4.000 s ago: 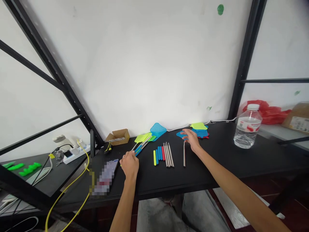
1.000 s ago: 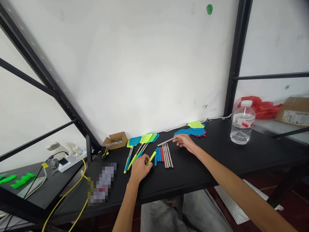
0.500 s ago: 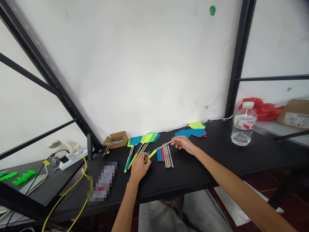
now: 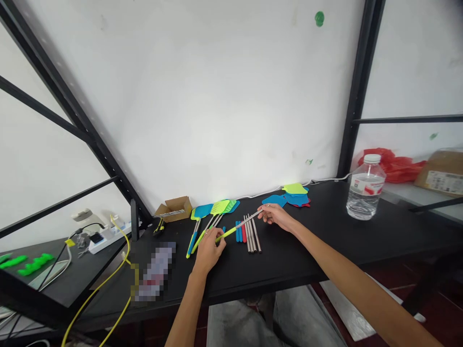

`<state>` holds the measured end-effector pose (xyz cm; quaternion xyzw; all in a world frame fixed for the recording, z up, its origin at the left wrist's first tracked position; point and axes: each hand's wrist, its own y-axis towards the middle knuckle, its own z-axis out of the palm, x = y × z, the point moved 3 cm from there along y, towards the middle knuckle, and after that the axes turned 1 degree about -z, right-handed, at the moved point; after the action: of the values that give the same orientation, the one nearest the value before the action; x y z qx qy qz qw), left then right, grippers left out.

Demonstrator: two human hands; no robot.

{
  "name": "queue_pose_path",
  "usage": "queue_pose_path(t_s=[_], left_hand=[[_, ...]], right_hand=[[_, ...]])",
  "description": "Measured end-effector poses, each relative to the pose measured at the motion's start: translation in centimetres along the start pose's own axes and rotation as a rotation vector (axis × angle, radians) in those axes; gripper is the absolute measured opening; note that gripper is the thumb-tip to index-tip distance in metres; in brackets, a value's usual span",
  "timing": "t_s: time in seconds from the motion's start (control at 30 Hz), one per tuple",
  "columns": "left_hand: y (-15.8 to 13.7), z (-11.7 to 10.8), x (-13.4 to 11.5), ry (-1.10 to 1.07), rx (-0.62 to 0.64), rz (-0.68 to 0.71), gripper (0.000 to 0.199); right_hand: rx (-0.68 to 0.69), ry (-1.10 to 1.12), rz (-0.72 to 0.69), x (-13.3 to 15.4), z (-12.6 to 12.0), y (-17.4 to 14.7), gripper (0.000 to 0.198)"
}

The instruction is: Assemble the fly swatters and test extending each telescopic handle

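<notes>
Desk: a black tabletop (image 4: 289,258) against a white wall (image 4: 217,96), black metal posts (image 4: 358,91) rising on both sides.
Left hand: the left hand (image 4: 210,248) is curled around a yellow-green handle grip (image 4: 230,233).
Right hand: the right hand (image 4: 277,215) pinches a thin metal rod (image 4: 249,218) near its far end.
Rod and grip: in line above the desktop, between the hands, ends meeting; insertion depth cannot be told.
Below them: blue grips (image 4: 239,235), a red grip (image 4: 244,234) and loose metal rods (image 4: 258,239), side by side.
Toward the wall: assembled fly swatters (image 4: 219,207) on the left, loose swatter heads (image 4: 294,188) stacked on the right.
Desk edges: an open cardboard box (image 4: 175,209) at left, a clear water bottle (image 4: 363,205) at right.
Beyond the right post: a red plastic bag (image 4: 392,166) beside a brown carton (image 4: 444,168).
Left side: a white power strip (image 4: 108,242) and a yellow cable (image 4: 103,284).
</notes>
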<state>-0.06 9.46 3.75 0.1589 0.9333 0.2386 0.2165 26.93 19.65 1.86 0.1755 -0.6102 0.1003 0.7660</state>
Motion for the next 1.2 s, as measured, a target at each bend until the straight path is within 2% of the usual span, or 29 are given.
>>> queue_pose_path(t_s=[0.13, 0.27, 0.37, 0.53, 0.6, 0.63, 0.67, 0.77, 0.83, 0.9, 1.0, 1.1, 1.2], left_hand=[[-0.1, 0.0, -0.4, -0.028, 0.017, 0.021, 0.015], [-0.2, 0.0, -0.6, -0.048, 0.032, 0.035, 0.016], [-0.2, 0.0, -0.6, -0.066, 0.046, 0.052, 0.022], [-0.1, 0.3, -0.7, -0.041, 0.090, 0.102, 0.029], [0.0, 0.2, -0.6, -0.017, 0.038, 0.097, 0.028], [0.0, 0.1, -0.5, -0.008, 0.004, 0.086, 0.028], [0.1, 0.0, -0.4, -0.003, -0.027, 0.073, 0.028], [0.1, -0.2, 0.1, 0.001, -0.085, 0.041, 0.027], [0.1, -0.3, 0.4, 0.002, -0.099, 0.042, 0.026], [0.1, -0.2, 0.7, 0.002, -0.096, 0.052, 0.026], [0.2, -0.1, 0.8, 0.005, -0.101, 0.063, 0.026], [0.2, -0.2, 0.7, 0.003, -0.119, 0.066, 0.026], [0.1, -0.3, 0.4, -0.002, -0.111, 0.062, 0.026]], right_hand=[[0.061, -0.039, -0.014, 0.2, 0.8, -0.3, 0.034], [0.212, -0.101, 0.002, 0.4, 2.0, -0.8, 0.037], [0.296, -0.155, -0.038, 0.7, 2.8, -1.1, 0.039], [0.352, -0.251, -0.104, 0.7, 3.5, -0.9, 0.043], [0.263, -0.354, -0.139, 0.9, 2.7, -0.4, 0.046], [0.153, -0.433, -0.171, 1.1, 1.8, -0.1, 0.046], [-0.005, -0.536, -0.210, 1.4, 0.5, 0.2, 0.045], [-0.600, -0.960, -0.297, 2.7, -4.8, 0.1, 0.039], [-0.799, -1.229, -0.258, 3.2, -8.2, -0.2, 0.040], [-0.807, -1.427, -0.170, 3.2, -10.8, -0.3, 0.043], [-0.721, -1.550, 0.001, 2.5, -13.0, -0.3, 0.044], [-0.690, -1.569, 0.054, 2.1, -13.3, -0.3, 0.047], [-0.778, -1.557, 0.059, 2.0, -13.2, -0.4, 0.046]])
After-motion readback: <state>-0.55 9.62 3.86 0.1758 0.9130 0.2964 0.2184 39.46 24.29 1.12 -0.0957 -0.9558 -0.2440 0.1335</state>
